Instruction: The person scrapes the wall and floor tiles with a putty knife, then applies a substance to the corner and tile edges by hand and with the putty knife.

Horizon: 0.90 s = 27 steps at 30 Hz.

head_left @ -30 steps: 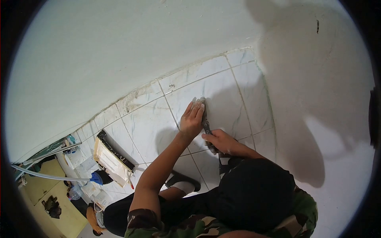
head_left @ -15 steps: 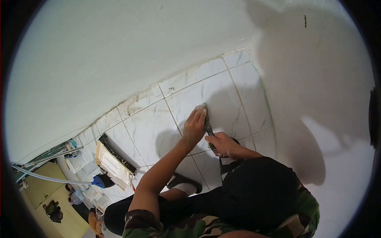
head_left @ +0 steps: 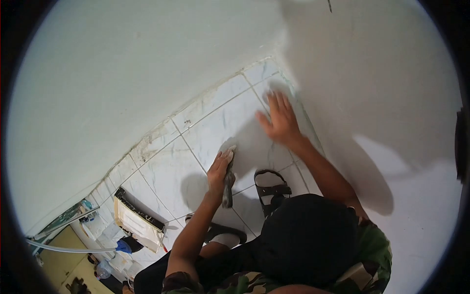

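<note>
My left hand (head_left: 220, 171) is closed around a dark, flat, long-handled tool (head_left: 228, 183), which looks like a scraper, above the white tiles. Its fingertips are dusted white. Farther up and to the right, near the corner of the walls, my right hand (head_left: 282, 116) is spread over the tiled floor (head_left: 205, 134), holding nothing; its fingertips are slightly blurred. A strip of tile with worn, dirty patches runs along the foot of the wall.
A framed tray-like box (head_left: 139, 220) lies at the lower left, beside a blue brush head (head_left: 128, 245) on a pale pole. A plastic bottle (head_left: 103, 270) stands behind. Sandalled feet (head_left: 271, 186) rest on the tiles below my hands.
My right hand has let go of the tool's handle and moved up and right, its fingers now spread. My left hand has shifted down and left with the tool. The view has shifted slightly.
</note>
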{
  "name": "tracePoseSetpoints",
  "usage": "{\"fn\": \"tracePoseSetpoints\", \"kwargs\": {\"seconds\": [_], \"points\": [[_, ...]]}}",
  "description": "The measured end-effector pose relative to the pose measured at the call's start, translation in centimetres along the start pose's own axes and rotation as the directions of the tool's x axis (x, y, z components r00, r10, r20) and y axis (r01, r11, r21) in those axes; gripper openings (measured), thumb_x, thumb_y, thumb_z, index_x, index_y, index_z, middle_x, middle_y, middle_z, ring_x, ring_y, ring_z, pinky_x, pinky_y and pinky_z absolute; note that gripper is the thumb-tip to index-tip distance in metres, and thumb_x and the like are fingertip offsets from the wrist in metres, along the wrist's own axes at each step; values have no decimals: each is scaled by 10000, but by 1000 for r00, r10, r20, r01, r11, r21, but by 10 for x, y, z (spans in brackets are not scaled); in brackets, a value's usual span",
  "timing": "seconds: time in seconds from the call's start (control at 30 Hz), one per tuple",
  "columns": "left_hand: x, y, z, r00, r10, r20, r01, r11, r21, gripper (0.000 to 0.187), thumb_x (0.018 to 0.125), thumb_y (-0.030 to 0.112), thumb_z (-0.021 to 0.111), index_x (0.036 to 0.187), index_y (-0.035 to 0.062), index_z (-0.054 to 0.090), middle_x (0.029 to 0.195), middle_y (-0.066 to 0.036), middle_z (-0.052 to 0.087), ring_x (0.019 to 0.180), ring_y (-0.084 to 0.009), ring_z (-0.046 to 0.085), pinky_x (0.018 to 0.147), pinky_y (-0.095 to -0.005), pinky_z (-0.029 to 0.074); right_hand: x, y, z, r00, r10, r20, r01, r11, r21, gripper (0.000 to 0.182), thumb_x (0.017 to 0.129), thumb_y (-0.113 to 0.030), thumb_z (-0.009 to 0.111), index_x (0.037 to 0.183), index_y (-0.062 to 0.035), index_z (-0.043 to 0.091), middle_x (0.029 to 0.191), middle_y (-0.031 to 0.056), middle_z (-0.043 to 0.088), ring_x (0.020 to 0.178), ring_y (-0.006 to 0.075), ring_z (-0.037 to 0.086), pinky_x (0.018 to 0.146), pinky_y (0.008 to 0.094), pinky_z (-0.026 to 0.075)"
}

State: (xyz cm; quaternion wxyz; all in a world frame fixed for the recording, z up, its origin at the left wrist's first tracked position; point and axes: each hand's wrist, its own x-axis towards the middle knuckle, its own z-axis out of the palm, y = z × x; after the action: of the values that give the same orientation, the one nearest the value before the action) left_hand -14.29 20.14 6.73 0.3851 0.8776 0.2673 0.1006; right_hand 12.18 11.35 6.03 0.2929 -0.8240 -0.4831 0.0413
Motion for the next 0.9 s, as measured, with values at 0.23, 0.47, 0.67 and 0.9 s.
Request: {"fn": "tracePoseSetpoints", "kwargs": {"seconds": [0.23, 0.47, 0.67, 0.9], "points": [[37, 64, -21, 896, 298, -330, -335, 940, -60, 304, 809, -39, 548, 1094, -56, 654, 1119, -238, 693, 1112, -374, 667, 1022, -511, 486, -31, -59, 116, 772, -471, 427, 321, 868, 379, 664, 826, -343, 649, 1381, -3, 519, 1478, 243, 443, 1467, 415, 235, 1199, 561, 119], [51, 79, -45, 887, 273, -371, -293, 956, 3, 256, 835, -67, 620, 1083, -15, 653, 1079, -224, 707, 1108, -389, 668, 965, -460, 530, -75, -82, 107, 865, -402, 300, 246, 862, 443, 559, 887, -360, 637, 1284, 23, 549, 1447, 320, 413, 1398, 470, 327, 1174, 543, 224], [36, 58, -45, 934, 96, -345, -91, 995, 29, 240, 813, -112, 573, 1030, -44, 649, 1075, -237, 706, 1069, -371, 687, 1005, -503, 504, 31, 47, 34, 999, 17, 28, -14, 995, -101, 748, 945, -438, 572, 1447, 77, 367, 1550, 339, 230, 1460, 471, 204, 1186, 556, 183], [54, 72, -46, 931, 155, -330, -174, 984, -29, 277, 828, -112, 628, 1082, -11, 675, 1096, -201, 713, 1090, -354, 681, 975, -429, 524, -26, -66, 77, 755, -537, 376, 212, 743, 635, 746, 955, -502, 553, 1450, 33, 391, 1534, 297, 310, 1441, 428, 292, 1184, 519, 239]]}}
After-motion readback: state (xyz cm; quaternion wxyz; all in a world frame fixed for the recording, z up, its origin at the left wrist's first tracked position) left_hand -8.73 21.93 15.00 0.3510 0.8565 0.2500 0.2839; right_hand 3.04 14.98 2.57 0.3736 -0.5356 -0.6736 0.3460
